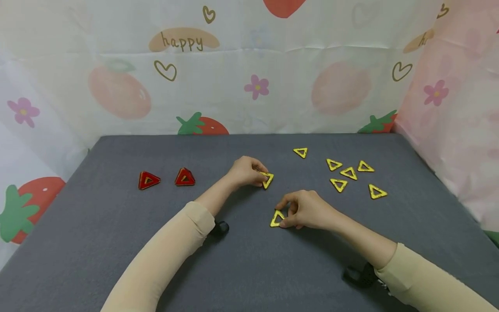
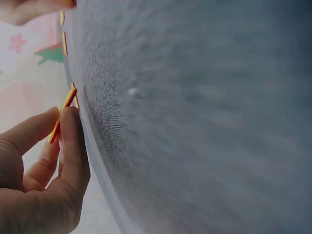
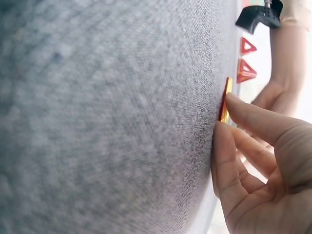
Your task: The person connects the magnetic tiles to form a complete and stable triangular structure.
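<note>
Near the table's middle, my left hand (image 1: 246,171) pinches a yellow triangular frame (image 1: 267,180) between thumb and fingers. In the left wrist view that triangle (image 2: 62,115) is seen almost edge-on, tilted off the cloth. Closer to me and a little to the right, my right hand (image 1: 306,211) pinches another yellow triangle (image 1: 277,218) by its right side. The right wrist view shows this triangle (image 3: 225,100) edge-on, close to the cloth, with a reddish underside. Both triangles have open centres, and fingers cover part of each.
Several loose yellow triangles (image 1: 348,173) lie at the back right, one (image 1: 301,152) set apart behind them. Two red triangular pieces (image 1: 149,180) (image 1: 185,177) lie on the left. A grey cloth (image 1: 97,242) covers the table, and a patterned curtain (image 1: 234,56) hangs behind.
</note>
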A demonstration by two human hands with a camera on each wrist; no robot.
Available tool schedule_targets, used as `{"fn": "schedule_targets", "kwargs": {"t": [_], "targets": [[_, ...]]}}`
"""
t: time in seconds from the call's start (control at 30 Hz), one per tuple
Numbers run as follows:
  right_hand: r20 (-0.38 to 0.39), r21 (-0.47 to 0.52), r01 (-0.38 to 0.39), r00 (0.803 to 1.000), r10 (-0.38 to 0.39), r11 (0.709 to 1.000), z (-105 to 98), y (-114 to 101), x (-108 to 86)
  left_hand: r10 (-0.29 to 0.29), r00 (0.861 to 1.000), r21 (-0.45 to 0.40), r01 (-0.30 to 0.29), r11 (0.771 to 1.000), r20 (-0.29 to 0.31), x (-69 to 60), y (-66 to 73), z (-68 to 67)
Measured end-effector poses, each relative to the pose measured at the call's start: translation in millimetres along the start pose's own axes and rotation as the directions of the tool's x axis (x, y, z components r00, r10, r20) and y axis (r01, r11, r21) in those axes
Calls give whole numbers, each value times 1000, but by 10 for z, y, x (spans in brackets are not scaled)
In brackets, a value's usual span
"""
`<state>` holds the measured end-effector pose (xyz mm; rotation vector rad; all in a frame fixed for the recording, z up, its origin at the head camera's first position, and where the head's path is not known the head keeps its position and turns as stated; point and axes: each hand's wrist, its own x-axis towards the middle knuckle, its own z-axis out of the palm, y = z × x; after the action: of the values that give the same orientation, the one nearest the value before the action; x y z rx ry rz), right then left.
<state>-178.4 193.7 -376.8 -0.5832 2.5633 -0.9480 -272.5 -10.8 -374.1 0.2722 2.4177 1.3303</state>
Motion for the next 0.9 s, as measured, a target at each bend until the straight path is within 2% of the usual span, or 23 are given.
{"fn": "schedule_targets", "kwargs": {"t": [0.13,0.3,0.53,0.7,0.9], "targets": [[-9,-5,-5,1000,5,1000,8,-1,1,-13,1000,-16,13,1000,24,-135,-38,-29],[-21,-15,-18,1000,17,1000,10,-2,9,0,999,-27,1,1000,38,-315,-74,-39],[-20,-10,-15,1000,14,1000,16,3,13,4,997,-22,-3,1000,77,-527,-107,45],[-21,-4,-21,1000,21,1000,19,0,8,6,995,-23,-4,1000,99,-612,-117,126],[-18,0,-5,1000,5,1000,14,4,-5,6,994,-3,-6,1000,105,-640,-131,198]]}}
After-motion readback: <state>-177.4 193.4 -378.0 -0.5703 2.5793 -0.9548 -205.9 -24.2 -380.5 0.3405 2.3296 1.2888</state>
